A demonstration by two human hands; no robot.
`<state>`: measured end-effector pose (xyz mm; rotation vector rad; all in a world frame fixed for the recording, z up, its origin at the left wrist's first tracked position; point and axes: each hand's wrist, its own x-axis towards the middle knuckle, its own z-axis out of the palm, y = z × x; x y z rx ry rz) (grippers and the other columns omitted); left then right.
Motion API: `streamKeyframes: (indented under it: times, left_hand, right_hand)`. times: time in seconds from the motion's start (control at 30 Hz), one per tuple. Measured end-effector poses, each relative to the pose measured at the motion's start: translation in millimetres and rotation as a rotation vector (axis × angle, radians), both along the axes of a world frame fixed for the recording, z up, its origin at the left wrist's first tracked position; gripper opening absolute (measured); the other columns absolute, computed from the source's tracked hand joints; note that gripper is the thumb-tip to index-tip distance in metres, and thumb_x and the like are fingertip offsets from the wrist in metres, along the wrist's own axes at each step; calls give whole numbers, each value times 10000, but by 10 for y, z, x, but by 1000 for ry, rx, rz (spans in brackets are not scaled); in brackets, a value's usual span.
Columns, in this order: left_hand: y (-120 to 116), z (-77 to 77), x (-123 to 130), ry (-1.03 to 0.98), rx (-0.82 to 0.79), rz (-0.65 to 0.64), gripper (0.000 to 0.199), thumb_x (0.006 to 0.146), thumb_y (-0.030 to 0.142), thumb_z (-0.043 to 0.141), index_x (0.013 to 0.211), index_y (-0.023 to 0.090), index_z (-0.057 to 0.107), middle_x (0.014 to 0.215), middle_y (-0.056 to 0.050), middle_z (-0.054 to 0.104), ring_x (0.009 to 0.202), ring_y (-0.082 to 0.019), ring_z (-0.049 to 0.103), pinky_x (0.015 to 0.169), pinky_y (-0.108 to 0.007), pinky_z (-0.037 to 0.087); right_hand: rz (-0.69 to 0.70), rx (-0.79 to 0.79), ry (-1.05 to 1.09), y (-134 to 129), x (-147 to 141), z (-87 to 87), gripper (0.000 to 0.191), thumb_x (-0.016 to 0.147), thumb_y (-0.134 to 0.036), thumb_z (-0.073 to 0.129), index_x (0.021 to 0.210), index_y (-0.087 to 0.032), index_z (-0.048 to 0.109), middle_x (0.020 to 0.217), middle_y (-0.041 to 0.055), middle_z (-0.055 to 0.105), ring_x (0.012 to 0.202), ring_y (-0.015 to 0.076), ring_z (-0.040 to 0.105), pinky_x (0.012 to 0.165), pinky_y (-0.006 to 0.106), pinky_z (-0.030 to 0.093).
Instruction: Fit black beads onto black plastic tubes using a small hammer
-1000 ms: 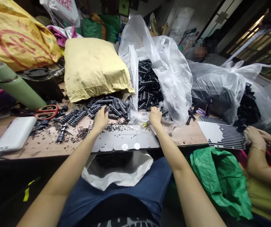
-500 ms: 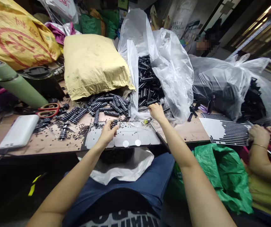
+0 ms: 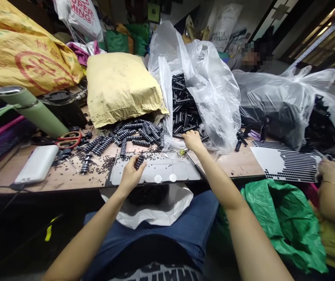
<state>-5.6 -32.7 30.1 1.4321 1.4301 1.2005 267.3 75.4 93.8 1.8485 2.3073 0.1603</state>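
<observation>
Now your left hand (image 3: 132,171), drawn back from the pile (image 3: 144,130), curls around one separated roll (image 3: 139,160), while your half-bent right hand (image 3: 193,141) meets black tubes (image 3: 182,111), grip unclear.

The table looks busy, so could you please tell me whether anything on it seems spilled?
Yes: small dark bits lie strewn over the table left of the left hand, some on the white mat, as if spilled.

Scissors (image 3: 69,140) left of the heaped strips (image 3: 148,132), tubes (image 3: 182,105) in a bag (image 3: 218,97) to their right.
</observation>
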Motion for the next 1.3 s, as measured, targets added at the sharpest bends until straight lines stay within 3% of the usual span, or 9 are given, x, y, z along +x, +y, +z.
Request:
streamKeyframes:
  times: [0.13,0.2,0.27,0.37,0.47,0.63,0.8,1.13,1.3]
  left_hand:
    - [-32,102,180,327,323,-198,250,816,302,608,1033,179,619,1047,-99,628,922,-210,619,809,-319,494]
    - [9,95,311,334,284,-333,142,779,261,633,890,173,650,923,-78,645,812,-193,623,733,-294,492]
    - [66,56,391,200,133,-346,100,746,253,654,716,163,625,710,-35,621,664,-162,594,636,-262,470]
    - [116,5,376,-139,-161,-211,244,699,344,712,641,155,570,495,35,507,434,-95,457,448,-211,367]
    - [94,17,289,-310,-312,-158,337,634,405,770,667,150,552,428,75,431,336,-54,335,345,-186,249]
    - [43,84,192,-547,-257,-162,473,720,538,690,977,159,573,596,59,527,351,-44,383,317,-166,288]
    - [24,113,154,-744,-255,-218,477,770,545,646,1051,170,557,606,73,472,357,-42,380,297,-150,279]
    - [-51,245,83,-681,-184,-160,417,809,529,590,1021,171,579,604,65,484,357,-35,395,302,-135,272]
    - [-75,218,100,-641,-214,-117,557,807,576,569,1203,185,552,520,97,439,302,-39,343,280,-138,229]
  right_hand:
    - [255,-285,-20,-442,-250,318,227,833,-87,500,860,-164,712,863,115,689,889,244,584,800,351,387]
    - [447,-360,76,-618,-418,394,189,843,-128,534,889,-175,711,867,95,683,881,230,591,805,339,416]
    - [533,-239,243,-736,-563,392,247,861,-186,562,1085,-184,667,1041,101,658,1011,239,568,889,356,425]
    - [463,35,458,-835,-728,259,743,767,-354,718,1413,-175,396,1407,158,430,1290,307,390,1053,454,352]
    - [457,55,537,-890,-855,40,1124,595,-385,846,1495,-167,209,1500,189,285,1374,351,275,1107,506,294]
    - [316,30,660,-972,-829,-230,1185,581,-349,851,1504,-131,139,1471,217,329,1374,349,302,1126,506,293]
    - [280,-36,841,-1129,-666,-332,1214,577,-449,846,1507,-169,118,1489,209,308,1401,327,292,1155,501,278]
    - [259,-7,1060,-1264,-776,-470,1186,565,-505,843,1490,-202,165,1481,190,315,1392,332,312,1123,527,340]
    - [363,-4,1087,-1361,-886,-422,1194,584,-487,842,1496,-211,123,1497,185,293,1409,323,291,1131,517,344]
